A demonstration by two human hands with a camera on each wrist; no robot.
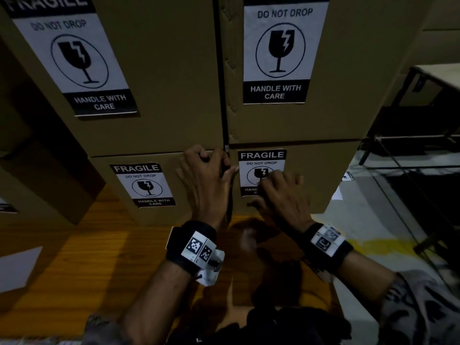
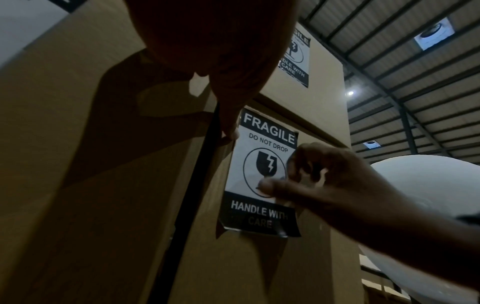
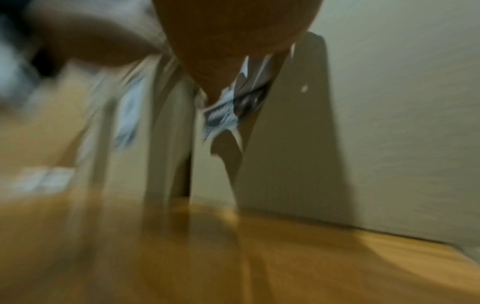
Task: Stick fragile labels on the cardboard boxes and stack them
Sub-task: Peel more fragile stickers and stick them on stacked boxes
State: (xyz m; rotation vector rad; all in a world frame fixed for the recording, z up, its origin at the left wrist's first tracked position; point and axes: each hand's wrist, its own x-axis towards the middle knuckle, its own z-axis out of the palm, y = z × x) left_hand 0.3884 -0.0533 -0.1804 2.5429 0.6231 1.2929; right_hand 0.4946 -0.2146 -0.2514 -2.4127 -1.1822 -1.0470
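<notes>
Two stacks of cardboard boxes stand on a wooden table top [image 1: 99,257]. The lower right box [image 1: 311,175] carries a black-and-white fragile label [image 1: 261,160] [image 2: 262,144], whose bottom edge curls off the cardboard. My right hand [image 1: 283,195] [image 2: 324,185] presses on the label's lower half with its thumb, the fingers bent. My left hand [image 1: 206,185] rests across the gap between the lower boxes, and its thumb [image 2: 230,129] touches the label's upper left edge. The lower left box [image 1: 149,158] and both upper boxes [image 1: 174,83] carry labels. The right wrist view is blurred.
More cardboard boxes [image 1: 37,170] stand at the left, with a white sheet [image 1: 17,267] below them. A dark metal-framed table [image 1: 410,145] stands to the right over a grey floor. Crumpled white paper [image 1: 211,267] sits by my left wrist band.
</notes>
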